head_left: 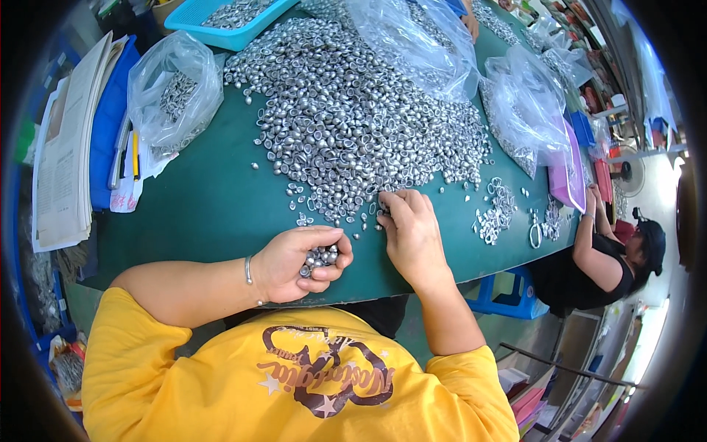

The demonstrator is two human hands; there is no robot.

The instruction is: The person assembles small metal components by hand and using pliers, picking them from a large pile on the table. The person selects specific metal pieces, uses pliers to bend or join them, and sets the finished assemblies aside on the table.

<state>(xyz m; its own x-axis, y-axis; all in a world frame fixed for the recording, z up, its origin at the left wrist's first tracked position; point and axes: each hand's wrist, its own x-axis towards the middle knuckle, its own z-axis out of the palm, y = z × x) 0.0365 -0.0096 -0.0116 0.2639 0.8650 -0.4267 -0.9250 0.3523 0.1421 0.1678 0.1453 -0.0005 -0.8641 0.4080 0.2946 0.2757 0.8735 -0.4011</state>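
Observation:
A big heap of small silver metal pieces (pixel 353 110) covers the middle of a green table (pixel 199 206). My left hand (pixel 298 261) is cupped near the table's front edge and holds a handful of the silver pieces (pixel 320 258). Just to its right, my right hand (pixel 409 228) rests palm down on the table. Its fingertips pinch at loose pieces at the near edge of the heap; what they hold is hidden.
Clear plastic bags of pieces lie at the left (pixel 173 92), top (pixel 412 40) and right (pixel 526 107). A blue tray (pixel 221 22) sits at the back. Stacked papers (pixel 70 140) lie at left. Another person (pixel 604 258) sits at the table's right end beside a small pile (pixel 497 210).

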